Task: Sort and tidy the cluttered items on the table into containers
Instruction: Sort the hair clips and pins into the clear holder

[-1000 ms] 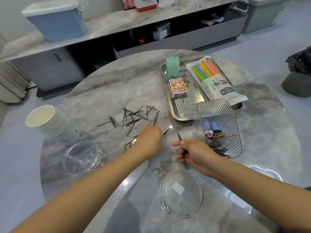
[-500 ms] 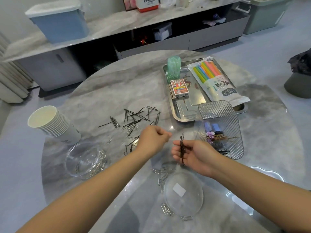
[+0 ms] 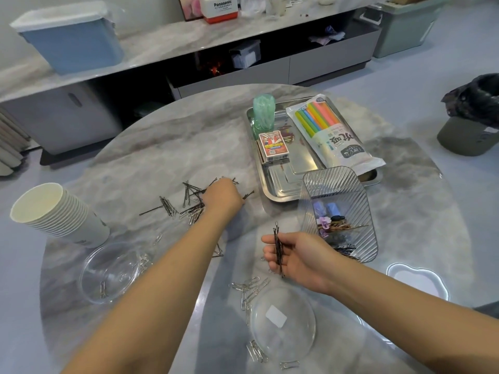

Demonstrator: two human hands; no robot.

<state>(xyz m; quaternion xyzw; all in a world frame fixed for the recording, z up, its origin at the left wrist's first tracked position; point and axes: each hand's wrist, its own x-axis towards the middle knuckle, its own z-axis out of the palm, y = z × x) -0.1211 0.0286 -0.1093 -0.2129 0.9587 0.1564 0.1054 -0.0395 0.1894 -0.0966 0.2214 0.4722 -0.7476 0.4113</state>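
My right hand [image 3: 299, 259] holds a small bundle of black hairpins [image 3: 278, 248], palm turned left, just left of the clear ribbed bin [image 3: 348, 182]. That bin holds hairpins, clips and small blue items. My left hand [image 3: 222, 197] reaches forward into the scattered pile of hairpins and paper clips [image 3: 186, 203] on the marble table [image 3: 162, 147]; its fingers are curled down on the pile, and what they hold is hidden. More paper clips [image 3: 249, 288] lie near a clear round lid [image 3: 283, 322]. A clear bowl [image 3: 109, 273] with a few clips sits at the left.
A stack of paper cups [image 3: 56, 214] lies at the left edge. A steel tray [image 3: 280, 190] at the back right carries a card box [image 3: 272, 147], a green roll [image 3: 263, 112] and a pack of coloured straws [image 3: 332, 133]. A small white dish [image 3: 415, 279] sits at right.
My left hand moved away from my right hand and forward into the scattered pile. My right hand stayed near the bin, still holding the hairpin bundle.
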